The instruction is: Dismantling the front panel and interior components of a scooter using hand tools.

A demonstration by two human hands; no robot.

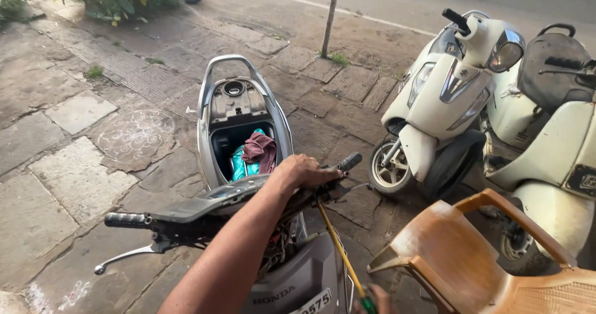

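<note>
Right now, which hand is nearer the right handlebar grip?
Left. The left hand rests on the handlebar beside the right grip; the right hand is low, holding a screwdriver.

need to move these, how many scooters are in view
3: the grey scooter under the left hand, the cream scooter right of it, another cream one at the right edge, partly cropped.

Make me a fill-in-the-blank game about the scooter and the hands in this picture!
1. The left hand grips the grey scooter's ____.
2. The right hand holds a screwdriver with a ____ handle.
3. Near the two cream scooters stands an orange plastic ____.

Missing words: handlebar; green; chair.
</note>
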